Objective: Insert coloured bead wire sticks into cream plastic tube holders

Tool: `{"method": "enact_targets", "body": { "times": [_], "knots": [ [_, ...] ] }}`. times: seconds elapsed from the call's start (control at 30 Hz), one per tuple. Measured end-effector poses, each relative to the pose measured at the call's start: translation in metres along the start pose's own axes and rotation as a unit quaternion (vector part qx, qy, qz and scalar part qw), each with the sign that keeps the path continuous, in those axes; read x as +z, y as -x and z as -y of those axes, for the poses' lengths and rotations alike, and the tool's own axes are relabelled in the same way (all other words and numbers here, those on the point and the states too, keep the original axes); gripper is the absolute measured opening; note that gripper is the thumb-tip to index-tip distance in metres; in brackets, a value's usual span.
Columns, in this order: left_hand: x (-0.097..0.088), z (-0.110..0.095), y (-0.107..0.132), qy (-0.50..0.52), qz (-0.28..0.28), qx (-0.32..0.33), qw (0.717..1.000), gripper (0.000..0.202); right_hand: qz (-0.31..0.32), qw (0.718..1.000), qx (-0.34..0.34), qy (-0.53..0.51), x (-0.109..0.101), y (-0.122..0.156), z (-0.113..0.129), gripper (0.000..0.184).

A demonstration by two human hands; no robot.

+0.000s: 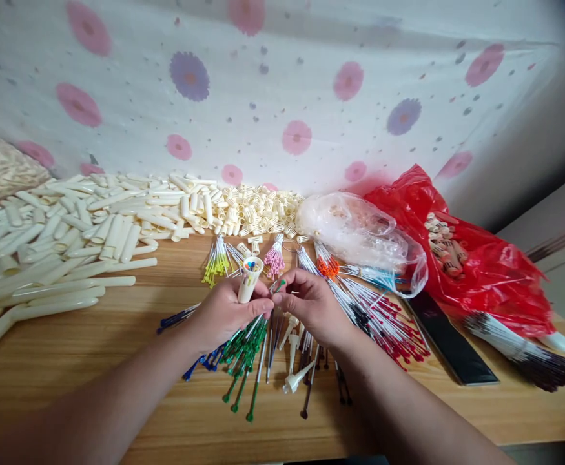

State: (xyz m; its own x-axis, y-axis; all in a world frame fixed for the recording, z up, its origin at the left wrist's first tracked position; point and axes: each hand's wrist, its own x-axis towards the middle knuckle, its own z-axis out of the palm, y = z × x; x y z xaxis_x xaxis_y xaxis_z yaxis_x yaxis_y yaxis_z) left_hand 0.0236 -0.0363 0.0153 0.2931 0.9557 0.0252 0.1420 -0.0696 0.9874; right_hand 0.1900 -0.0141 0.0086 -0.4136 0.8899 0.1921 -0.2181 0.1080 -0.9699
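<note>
My left hand point(236, 312) is closed around a cream pen barrel point(248, 287), held upright with its open end up. Several coloured tips show inside that opening. With thumb and finger, my right hand point(314, 305) pinches a thin pen refill with a green end point(281, 285), close to my left fingertips. Below the hands, green-ended refills point(246, 349) fan out on the table beside blue-ended refills point(205, 365). Small cream cone-shaped pen tips point(297, 380) lie between them and the dark-ended refills point(306, 403).
Cream pen barrels point(83, 219) are heaped at the left and back, with small slotted pieces point(257, 210) beside them. Yellow point(215, 263), pink point(274, 259) and red-ended refills point(393, 329) lie around. A clear bag point(359, 226), a red bag point(495, 265) and a black flat object point(449, 339) are right.
</note>
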Motion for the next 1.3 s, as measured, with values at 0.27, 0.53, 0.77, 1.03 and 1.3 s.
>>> {"method": "enact_targets", "body": {
  "times": [0.27, 0.53, 0.77, 1.03, 1.3],
  "knots": [
    [-0.003, 0.003, 0.0, 0.095, 0.033, 0.004, 0.995, 0.02, -0.01, 0.997, -0.06, 0.042, -0.009, 0.001, 0.003, 0.016],
    [-0.011, 0.004, -0.006, -0.08, -0.001, 0.062, 0.995, 0.024, 0.012, 0.937, -0.244, 0.248, -0.012, 0.014, 0.03, 0.005],
    [-0.021, 0.015, -0.016, -0.162, -0.062, 0.198, 0.965, 0.021, -0.149, 0.853, -0.453, 0.212, 0.002, 0.044, 0.056, 0.018],
    [-0.02, 0.018, -0.017, -0.174, -0.042, 0.235, 0.955, 0.017, -0.096, 0.823, -0.473, 0.299, 0.003, 0.052, 0.058, 0.031],
    [-0.017, 0.02, -0.017, -0.194, -0.033, 0.245, 0.949, 0.01, -0.077, 0.828, -0.441, 0.336, 0.011, 0.042, 0.058, 0.021]
  ]
}}
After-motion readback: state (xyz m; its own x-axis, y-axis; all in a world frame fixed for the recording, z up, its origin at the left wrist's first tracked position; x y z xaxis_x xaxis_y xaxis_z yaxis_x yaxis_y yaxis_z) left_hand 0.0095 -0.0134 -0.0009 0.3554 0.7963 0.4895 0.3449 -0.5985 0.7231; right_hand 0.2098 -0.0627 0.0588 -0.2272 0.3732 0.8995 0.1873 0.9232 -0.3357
